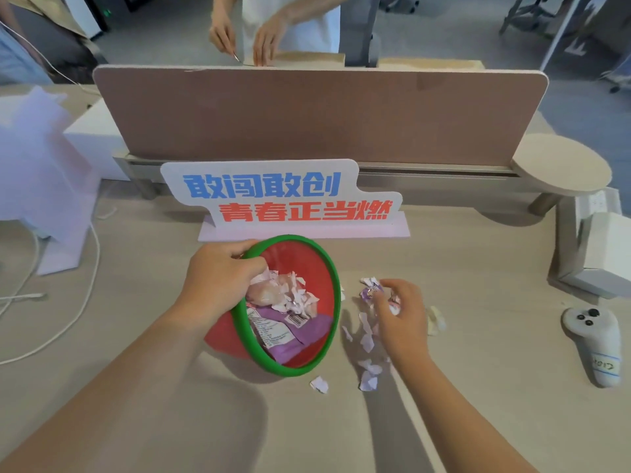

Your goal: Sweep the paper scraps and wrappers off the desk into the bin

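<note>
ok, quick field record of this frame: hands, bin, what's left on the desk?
left hand: grips the green rim of the bin, tilted toward the scraps
right hand: on the loose scraps, fingers bent; grip unclear
bin: red, holds wrappers and torn paper
desk: scraps right of the bin, white controller further right

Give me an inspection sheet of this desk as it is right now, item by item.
Surface: desk, pale, littered right of centre.
Job's things: bin tilted, red with a green rim, holding a purple wrapper and torn paper; paper scraps loose beside it.
Clutter: sign; controller at right.
Grippers: left hand grips the bin's rim; right hand over the scraps, grip unclear.
Cables: white cable at left.
Surroundings: divider; another person's hands beyond it.
</note>
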A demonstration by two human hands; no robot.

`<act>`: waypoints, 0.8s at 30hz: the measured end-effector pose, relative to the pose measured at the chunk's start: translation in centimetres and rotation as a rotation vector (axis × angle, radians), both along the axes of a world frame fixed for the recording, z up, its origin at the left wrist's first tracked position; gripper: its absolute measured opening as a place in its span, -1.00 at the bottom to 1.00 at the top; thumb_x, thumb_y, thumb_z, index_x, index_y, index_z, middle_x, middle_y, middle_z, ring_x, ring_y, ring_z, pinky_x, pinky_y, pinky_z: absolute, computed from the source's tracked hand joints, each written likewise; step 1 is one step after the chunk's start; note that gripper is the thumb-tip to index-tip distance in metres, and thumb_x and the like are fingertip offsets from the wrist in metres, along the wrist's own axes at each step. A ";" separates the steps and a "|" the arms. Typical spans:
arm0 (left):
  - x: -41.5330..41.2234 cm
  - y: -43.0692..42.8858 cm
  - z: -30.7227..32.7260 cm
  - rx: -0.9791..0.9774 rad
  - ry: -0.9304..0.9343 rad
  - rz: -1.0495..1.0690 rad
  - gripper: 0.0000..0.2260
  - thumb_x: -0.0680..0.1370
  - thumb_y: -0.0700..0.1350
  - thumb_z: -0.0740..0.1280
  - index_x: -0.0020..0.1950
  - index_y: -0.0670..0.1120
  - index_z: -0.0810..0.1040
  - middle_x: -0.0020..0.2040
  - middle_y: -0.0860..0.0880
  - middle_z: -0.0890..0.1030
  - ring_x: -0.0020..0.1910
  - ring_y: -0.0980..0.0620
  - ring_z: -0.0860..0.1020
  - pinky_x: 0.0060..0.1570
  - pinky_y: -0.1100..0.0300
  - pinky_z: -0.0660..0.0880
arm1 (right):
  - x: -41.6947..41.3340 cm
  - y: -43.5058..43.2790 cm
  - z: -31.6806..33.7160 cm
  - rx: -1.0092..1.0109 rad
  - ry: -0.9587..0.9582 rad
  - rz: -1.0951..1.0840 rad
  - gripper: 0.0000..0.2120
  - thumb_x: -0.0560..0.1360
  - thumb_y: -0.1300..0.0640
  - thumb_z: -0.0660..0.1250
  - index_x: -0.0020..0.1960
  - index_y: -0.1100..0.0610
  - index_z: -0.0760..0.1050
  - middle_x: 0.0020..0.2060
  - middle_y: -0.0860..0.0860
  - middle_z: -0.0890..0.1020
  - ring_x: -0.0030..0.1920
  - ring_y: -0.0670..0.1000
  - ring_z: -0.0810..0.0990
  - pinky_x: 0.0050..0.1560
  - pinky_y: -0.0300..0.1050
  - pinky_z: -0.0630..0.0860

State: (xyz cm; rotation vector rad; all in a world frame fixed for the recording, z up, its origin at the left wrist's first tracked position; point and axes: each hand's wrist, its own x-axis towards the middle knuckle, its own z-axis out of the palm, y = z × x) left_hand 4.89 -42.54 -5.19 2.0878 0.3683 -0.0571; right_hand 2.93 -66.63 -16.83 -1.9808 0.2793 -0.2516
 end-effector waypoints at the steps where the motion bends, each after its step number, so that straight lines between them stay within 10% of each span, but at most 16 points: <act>1: 0.2 -0.2 0.1 -0.002 0.004 0.006 -0.74 0.33 -0.20 0.35 -0.22 0.13 0.73 -0.47 0.09 0.58 -0.39 0.03 0.50 -0.22 0.13 0.45 | 0.3 -1.6 -1.2 -0.060 0.065 -0.023 -0.78 0.44 0.08 0.33 0.07 0.06 0.52 0.08 -0.01 0.49 0.17 0.00 0.44 0.14 -0.22 0.37; 4: 0.7 -0.5 0.4 0.017 0.000 0.032 -0.65 0.34 -0.23 0.36 -0.33 0.27 0.68 -0.29 -0.06 0.71 -0.30 0.04 0.54 -0.13 0.08 0.54 | 0.5 -5.5 -4.5 -0.320 0.307 -0.005 -0.48 0.42 -0.11 0.34 0.33 -0.05 0.33 0.41 0.17 0.22 0.42 0.15 0.16 0.40 0.05 0.21; 12: 2.0 -0.3 -0.1 -0.041 0.046 0.093 -0.71 0.33 -0.21 0.37 -0.21 0.20 0.72 -0.30 -0.06 0.62 -0.28 0.04 0.51 -0.12 0.08 0.53 | 1.2 -2.4 -6.7 -0.846 0.412 0.398 -0.10 0.22 -0.55 0.04 0.45 -0.18 -0.04 0.50 0.05 -0.04 0.47 0.21 -0.15 0.42 0.20 -0.10; 17: 2.0 0.3 -0.1 -0.109 0.061 0.111 -0.73 0.30 -0.18 0.35 -0.15 0.12 0.74 -0.28 -0.13 0.66 -0.26 0.00 0.53 -0.11 0.02 0.54 | 1.3 -0.9 -8.0 -0.933 0.200 0.312 -0.47 0.36 -0.35 0.13 0.14 -0.01 0.43 0.15 0.05 0.51 0.08 0.18 0.45 0.11 0.10 0.34; 24: 1.1 0.4 0.3 -0.112 0.044 0.173 -0.75 0.28 -0.14 0.37 -0.20 0.18 0.74 -0.27 -0.05 0.67 -0.25 0.03 0.58 0.05 -0.13 0.56 | 3.2 -1.7 -7.6 -0.968 -0.025 0.492 -0.81 0.44 0.04 0.21 -0.23 0.10 0.53 -0.42 0.02 0.55 -0.50 0.13 0.50 -0.53 -0.13 0.38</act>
